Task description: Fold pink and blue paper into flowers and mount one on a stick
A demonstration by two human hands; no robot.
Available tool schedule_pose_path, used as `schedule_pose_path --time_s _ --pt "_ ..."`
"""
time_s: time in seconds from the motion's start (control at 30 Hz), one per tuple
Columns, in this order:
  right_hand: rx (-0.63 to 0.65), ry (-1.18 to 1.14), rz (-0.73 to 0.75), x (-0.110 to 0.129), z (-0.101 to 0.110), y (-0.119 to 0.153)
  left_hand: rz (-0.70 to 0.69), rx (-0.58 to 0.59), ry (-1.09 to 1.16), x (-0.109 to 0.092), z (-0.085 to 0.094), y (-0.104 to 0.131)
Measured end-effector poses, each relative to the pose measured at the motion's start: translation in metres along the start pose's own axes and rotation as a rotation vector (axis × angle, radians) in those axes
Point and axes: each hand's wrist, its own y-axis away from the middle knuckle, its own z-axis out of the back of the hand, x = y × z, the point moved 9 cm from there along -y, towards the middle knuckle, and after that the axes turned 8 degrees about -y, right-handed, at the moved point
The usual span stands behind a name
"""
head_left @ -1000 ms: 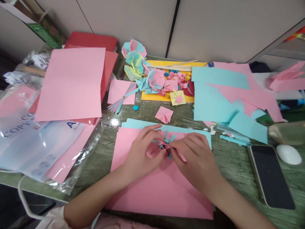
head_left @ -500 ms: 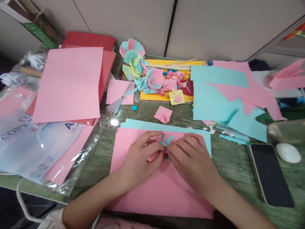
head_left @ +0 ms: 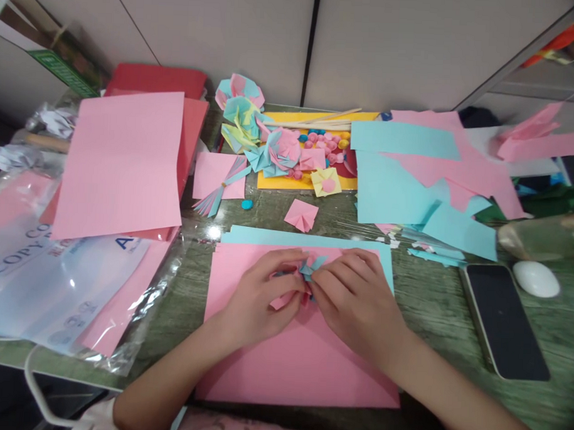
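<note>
Between my two hands is a small folded paper flower in light blue and pink. My left hand is closed, its thumb and fingers pinching the flower from the left. From the right, the fingertips of my right hand are pressed together on its blue petals. Most of the flower's lower part is hidden behind my fingers. Both hands are over a stack of pink paper, with light blue sheets showing at its far edge. Beyond the stack lies a folded pink paper square.
Finished paper flowers and pink pompoms lie at the back on a yellow sheet. Blue paper is at the right, near a phone and a white mouse. Left stands a plastic paper bag under pink sheets.
The fingers have shifted slightly on the flower, and a pink part now shows above its blue petals. The whole view has moved a little; the things on the table lie as before.
</note>
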Motion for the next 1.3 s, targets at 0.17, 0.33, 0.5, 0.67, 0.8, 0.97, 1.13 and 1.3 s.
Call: schedule_pose_path --time_s 0.17,0.33,0.5,0.67,0.8,0.97,1.13,1.3 --pt "-0.01 -0.007 0.0 0.0 0.002 0.0 -0.024 -0.04 -0.021 -0.001 0.002 0.001" --pt "-0.035 -0.028 0.005 -0.001 0.004 -0.001 -0.065 -0.069 -0.027 -0.004 0.002 0.003" --pt "-0.053 -0.031 0.003 -0.001 0.006 -0.001 -0.069 -0.076 -0.018 -0.005 0.004 0.002" --pt "-0.015 -0.034 0.012 0.0 0.005 -0.001 -0.016 -0.112 -0.017 0.0 0.008 0.003" --pt "0.051 -0.047 0.034 -0.001 -0.002 0.001 0.052 -0.166 -0.029 0.003 0.01 0.004" --pt "0.101 -0.053 0.047 -0.001 -0.012 0.005 0.192 -0.188 -0.033 0.011 0.009 0.001" --pt "0.122 -0.041 0.079 0.002 -0.016 0.005 0.291 -0.085 0.001 0.02 0.003 -0.004" --pt "0.139 -0.06 0.057 -0.002 -0.02 0.002 0.333 0.017 0.003 0.027 -0.001 -0.004"
